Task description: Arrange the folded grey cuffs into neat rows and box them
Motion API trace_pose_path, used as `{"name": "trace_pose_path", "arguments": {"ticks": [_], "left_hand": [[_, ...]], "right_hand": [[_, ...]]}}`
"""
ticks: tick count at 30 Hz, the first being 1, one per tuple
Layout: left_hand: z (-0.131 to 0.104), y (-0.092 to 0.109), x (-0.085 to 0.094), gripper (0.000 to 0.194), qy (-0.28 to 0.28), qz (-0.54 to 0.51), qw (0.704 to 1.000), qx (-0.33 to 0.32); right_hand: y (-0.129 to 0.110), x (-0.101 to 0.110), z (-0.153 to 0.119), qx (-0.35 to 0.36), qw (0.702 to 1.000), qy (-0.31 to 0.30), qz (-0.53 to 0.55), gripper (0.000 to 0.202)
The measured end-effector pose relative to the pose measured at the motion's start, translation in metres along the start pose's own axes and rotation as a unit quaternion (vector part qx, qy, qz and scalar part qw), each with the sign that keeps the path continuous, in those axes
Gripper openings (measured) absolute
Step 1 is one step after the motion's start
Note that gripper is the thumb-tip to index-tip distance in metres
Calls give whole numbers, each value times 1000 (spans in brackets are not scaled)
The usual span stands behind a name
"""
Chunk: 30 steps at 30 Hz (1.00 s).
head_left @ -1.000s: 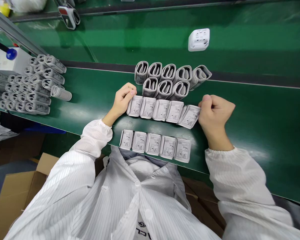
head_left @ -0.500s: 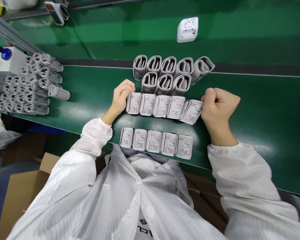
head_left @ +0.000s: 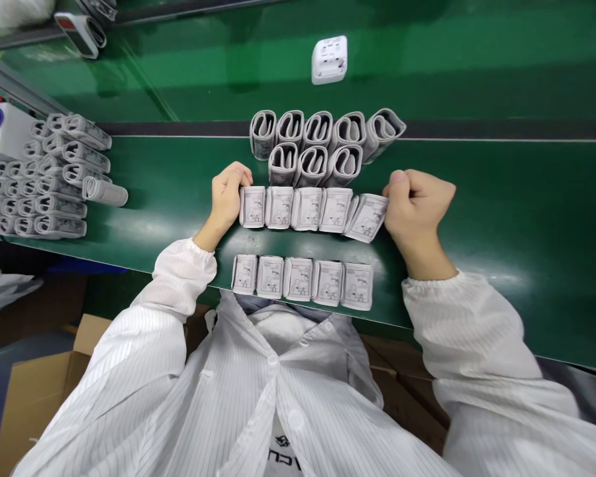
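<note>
A middle row of folded grey blood pressure cuffs (head_left: 306,209), printed sides up, lies between my two hands. At the row's left end, my left hand (head_left: 227,191) is closed with its fingertips against the outermost cuff (head_left: 252,206). My right hand (head_left: 417,205) is curled into a fist, thumb side touching the tilted cuff (head_left: 366,217) at the right end. Its inner fingers are hidden. Just behind stand several rolled cuffs (head_left: 312,165) on end, in two lines. Nearer my body, another row of folded cuffs (head_left: 298,278) lies along the table edge.
A large stack of rolled cuffs (head_left: 62,185) occupies the left of the green table (head_left: 501,218), with one loose cuff (head_left: 105,191) beside it. Farther back lies a white device (head_left: 330,59). A white box (head_left: 12,129) stands far left; an open carton (head_left: 34,391) sits below.
The view has shifted, so the table and cuffs appear farther left. Both hands keep their places at the ends of the middle row, and the cuffs' arrangement looks the same.
</note>
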<state>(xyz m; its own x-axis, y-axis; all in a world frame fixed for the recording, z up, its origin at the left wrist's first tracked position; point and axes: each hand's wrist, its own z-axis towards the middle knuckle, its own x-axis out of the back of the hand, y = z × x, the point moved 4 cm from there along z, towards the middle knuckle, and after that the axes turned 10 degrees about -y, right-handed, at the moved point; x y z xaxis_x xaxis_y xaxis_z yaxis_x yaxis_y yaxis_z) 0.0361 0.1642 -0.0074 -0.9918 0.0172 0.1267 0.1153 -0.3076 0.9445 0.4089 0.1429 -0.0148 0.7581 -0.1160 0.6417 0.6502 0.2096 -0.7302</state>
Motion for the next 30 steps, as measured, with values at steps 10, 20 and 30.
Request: {"name": "trace_pose_path", "arguments": {"ticks": [10,20,30], "left_hand": [[3,-3,2,69,18,-8,1000,21],[5,-2,3,67,27,-7,999,41],[6,2,2,69,28,-2,999,43]], "right_hand": [[-10,2,1,47,998,21,31,61],[-11,3,2,68,997,14,29,60],[-10,0,2,68,997,28,29,57]]}}
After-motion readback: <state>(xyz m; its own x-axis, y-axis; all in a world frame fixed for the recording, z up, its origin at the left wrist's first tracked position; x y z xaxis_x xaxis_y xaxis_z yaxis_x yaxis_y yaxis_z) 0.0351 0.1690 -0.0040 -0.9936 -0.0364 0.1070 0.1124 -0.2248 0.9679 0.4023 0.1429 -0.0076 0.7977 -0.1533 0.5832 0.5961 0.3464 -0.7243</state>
